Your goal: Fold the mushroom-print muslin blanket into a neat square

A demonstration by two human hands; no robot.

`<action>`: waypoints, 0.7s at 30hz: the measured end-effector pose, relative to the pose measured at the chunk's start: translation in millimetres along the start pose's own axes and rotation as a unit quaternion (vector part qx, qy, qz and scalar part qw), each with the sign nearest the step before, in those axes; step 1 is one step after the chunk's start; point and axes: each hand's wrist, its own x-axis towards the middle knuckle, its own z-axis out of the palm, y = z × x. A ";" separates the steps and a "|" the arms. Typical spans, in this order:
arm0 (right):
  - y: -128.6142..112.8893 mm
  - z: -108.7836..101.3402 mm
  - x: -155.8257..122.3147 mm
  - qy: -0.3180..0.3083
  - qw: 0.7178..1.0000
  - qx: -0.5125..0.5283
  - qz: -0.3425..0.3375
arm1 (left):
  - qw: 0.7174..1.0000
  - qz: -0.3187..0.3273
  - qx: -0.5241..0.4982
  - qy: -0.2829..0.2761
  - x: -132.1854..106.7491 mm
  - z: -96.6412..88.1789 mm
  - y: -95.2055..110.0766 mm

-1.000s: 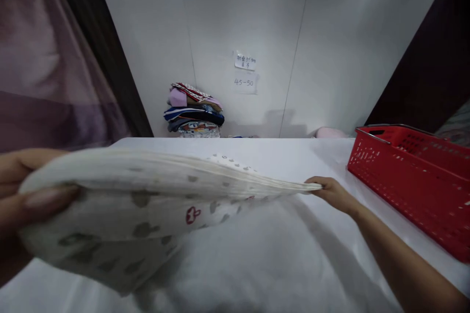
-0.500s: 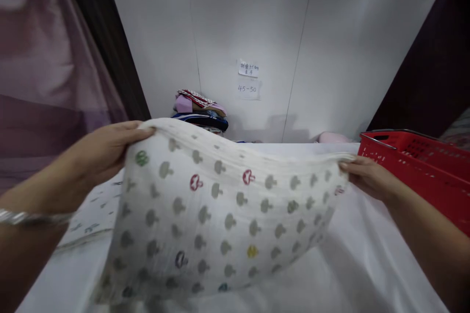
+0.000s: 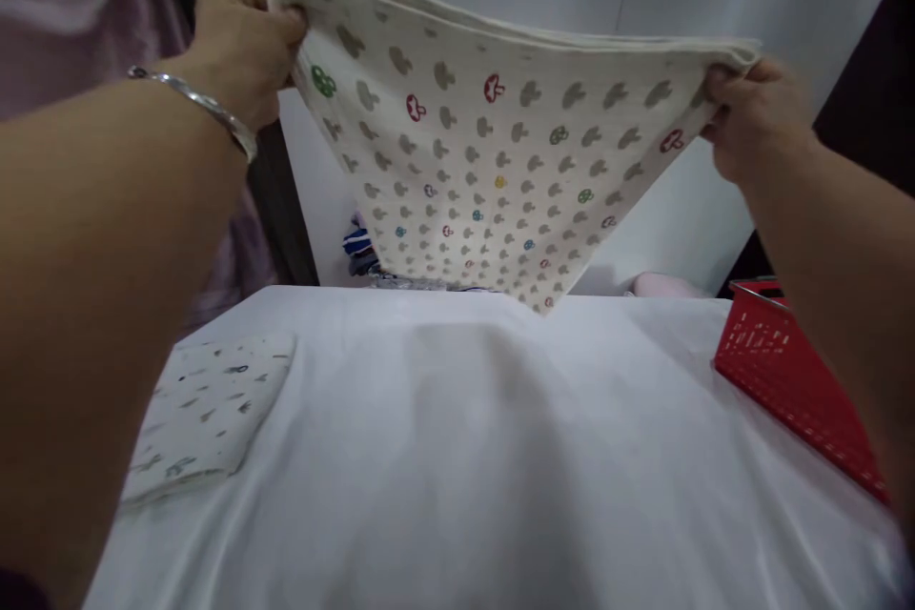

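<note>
A white cloth (image 3: 486,152) printed with grey and coloured mushrooms hangs spread out in the air above the table. My left hand (image 3: 247,43), a silver bangle on its wrist, is closed on the cloth's upper left corner. At the upper right corner my right hand (image 3: 754,114) grips the same cloth. Its top edge shows several layers and sags slightly between the hands. The lower end swings away from me over the table's far edge.
A folded white cloth with small leaf-like prints (image 3: 214,400) lies at the left on the white-covered table (image 3: 443,457). A red plastic basket (image 3: 793,381) stands at the right. Behind the far edge are stacked fabrics (image 3: 359,246), a pink item (image 3: 664,286) and a pale wall.
Both hands have risen, lifting the mushroom-print cloth. Its lower end has swung forward, away from me, and more of the table now shows beneath it.
</note>
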 end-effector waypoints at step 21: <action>117.3 -87.6 -412.1 -0.286 0.874 -0.141 0.366 | 0.852 -0.192 0.065 -0.483 -370.2 -101.9 -156.7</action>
